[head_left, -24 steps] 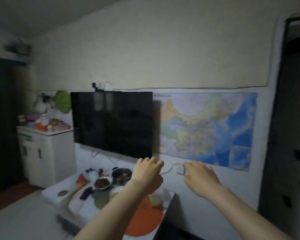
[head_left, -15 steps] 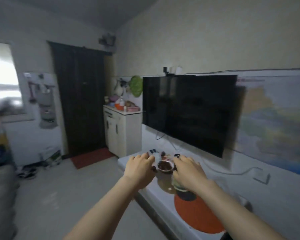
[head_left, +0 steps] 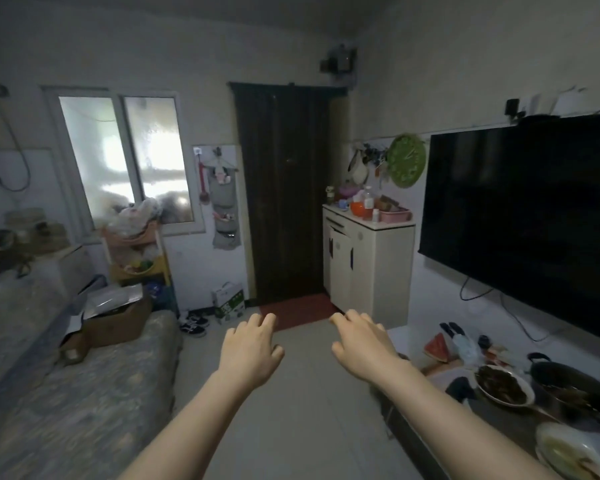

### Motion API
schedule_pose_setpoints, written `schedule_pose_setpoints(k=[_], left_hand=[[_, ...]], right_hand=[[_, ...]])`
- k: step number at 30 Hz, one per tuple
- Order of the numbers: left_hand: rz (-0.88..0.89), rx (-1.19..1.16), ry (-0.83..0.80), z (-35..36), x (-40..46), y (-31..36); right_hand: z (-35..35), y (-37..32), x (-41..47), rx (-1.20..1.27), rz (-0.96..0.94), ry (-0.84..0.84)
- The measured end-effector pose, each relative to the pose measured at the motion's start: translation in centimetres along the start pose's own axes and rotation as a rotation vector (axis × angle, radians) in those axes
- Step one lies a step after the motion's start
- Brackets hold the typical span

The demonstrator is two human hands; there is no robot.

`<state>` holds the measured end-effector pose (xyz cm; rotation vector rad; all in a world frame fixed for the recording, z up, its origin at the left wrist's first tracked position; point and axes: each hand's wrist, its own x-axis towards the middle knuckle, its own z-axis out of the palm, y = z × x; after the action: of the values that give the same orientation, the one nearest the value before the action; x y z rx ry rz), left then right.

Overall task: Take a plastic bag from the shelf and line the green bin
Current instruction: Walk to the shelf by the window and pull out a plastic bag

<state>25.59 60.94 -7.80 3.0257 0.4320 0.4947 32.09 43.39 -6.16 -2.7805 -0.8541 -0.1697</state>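
Right now both hands are up in front, empty, fingers loosely spread: left hand (head_left: 250, 351), right hand (head_left: 362, 344). Far off by the window, a crinkly whitish plastic bag (head_left: 134, 216) sits on top of the pink-and-yellow shelf (head_left: 137, 252).

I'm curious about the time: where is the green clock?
The green clock hangs on the right-hand wall, above the white cabinet, just left of the television.

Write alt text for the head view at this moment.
Two bare hands, left and right, reach forward empty over a pale tiled floor, facing a dark wooden door. A tiered plastic shelf stands under the window at left.
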Motion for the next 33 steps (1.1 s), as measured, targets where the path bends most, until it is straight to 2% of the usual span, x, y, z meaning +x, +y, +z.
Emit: schedule_pose_setpoints(k=[6,13,19,27,33], left_hand=[[-0.069,0.038,-0.01,6.0,12.8,-5.5],[-0.243,-0.02,-0.018,10.3,29.1,-12.9],[-0.38,0.015,-0.027,14.3,40.8,-23.6],[-0.386,0.089,-0.06,19.0,60.5,-39.2],[-0.417,0.056,-0.053,21.7,74.8,-48.2]], right_hand=[[5.1,-0.3,17.0,0.047,-0.103,-0.042],[8.6,-2.1,38.3,0.095,-0.244,-0.073],[14.2,-6.6,54.3,0.093,-0.359,-0.13],[20.9,-12.3,77.9,0.095,-0.361,-0.184],[24.3,-16.3,94.8,0.136,-0.375,-0.15]])
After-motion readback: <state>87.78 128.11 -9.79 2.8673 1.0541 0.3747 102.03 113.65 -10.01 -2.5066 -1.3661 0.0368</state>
